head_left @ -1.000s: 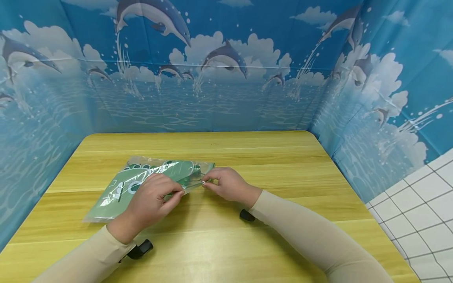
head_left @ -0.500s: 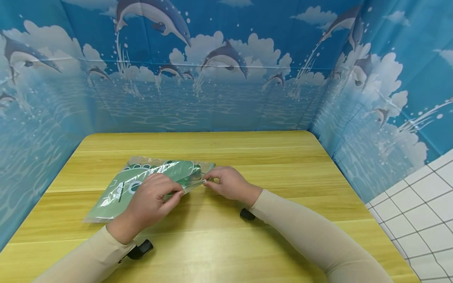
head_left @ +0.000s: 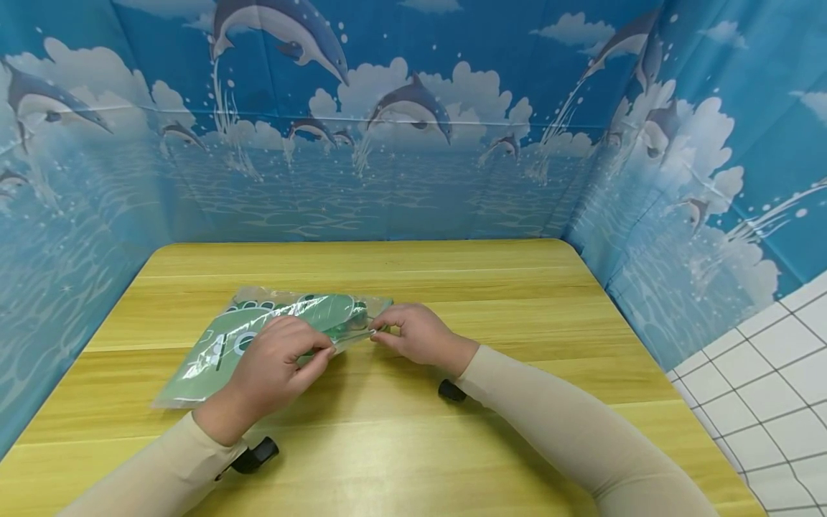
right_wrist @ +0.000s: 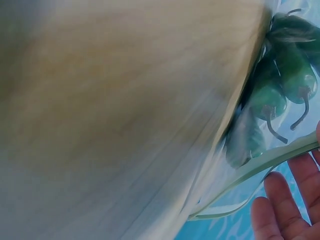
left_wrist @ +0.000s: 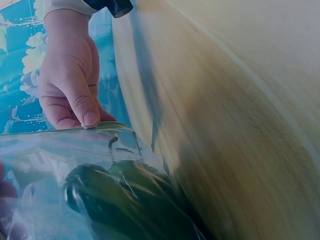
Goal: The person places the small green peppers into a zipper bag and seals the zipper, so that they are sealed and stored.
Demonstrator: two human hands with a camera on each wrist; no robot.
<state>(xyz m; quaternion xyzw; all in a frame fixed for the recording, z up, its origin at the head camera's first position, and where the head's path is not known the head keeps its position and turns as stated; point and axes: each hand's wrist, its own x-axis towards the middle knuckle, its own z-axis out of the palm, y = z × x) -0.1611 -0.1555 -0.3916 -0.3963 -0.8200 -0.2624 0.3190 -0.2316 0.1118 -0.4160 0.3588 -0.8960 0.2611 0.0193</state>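
A clear plastic bag with a green printed face [head_left: 213, 352] lies on the left half of the table. Several green peppers [right_wrist: 270, 95] with curved stems show inside it, near the mouth. My left hand [head_left: 274, 366] pinches the bag's near edge between thumb and fingers. At the right end of that edge, my right hand [head_left: 420, 337] pinches the mouth of the bag at a small white piece, which may be a slider. The left wrist view shows the right thumb [left_wrist: 82, 102] pressed on the rim. Left fingers [left_wrist: 6, 205] appear behind the plastic.
The yellow wood-grain table [head_left: 491, 445] extends under both forearms. A blue dolphin-print curtain [head_left: 413, 187] surrounds its back and sides. White tiles [head_left: 769, 388] show at the right. A black device [head_left: 256, 456] is strapped under the left wrist, another [head_left: 451, 391] under the right.
Barely anything differs. The right fingertips have shifted a hair to the right along the bag's edge, and the left hand stays where it was, still pinching.
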